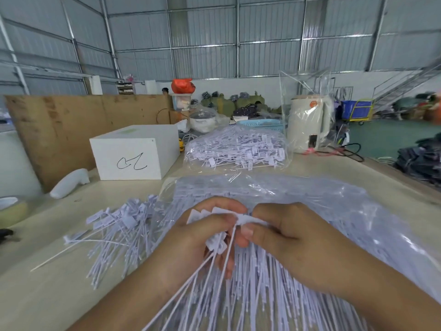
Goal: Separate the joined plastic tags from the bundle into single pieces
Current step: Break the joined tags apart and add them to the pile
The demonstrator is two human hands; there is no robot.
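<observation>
The joined plastic tags [222, 225] sit at frame centre, above the counter [47, 295]. The left hand [191, 237] grips the flat heads in a curled fist; the right hand [286, 235] pinches one head narrowly at 3 o'clock of it. The tags look light, thin and springy, probably slippery along the tails. Take hold at the stiff heads, not the tails. Separated singles [114, 225] lie at 9 o'clock.

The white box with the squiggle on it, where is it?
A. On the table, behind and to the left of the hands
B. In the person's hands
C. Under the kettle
A: the white box sits on the table, beyond the left hand and left of it.
</observation>
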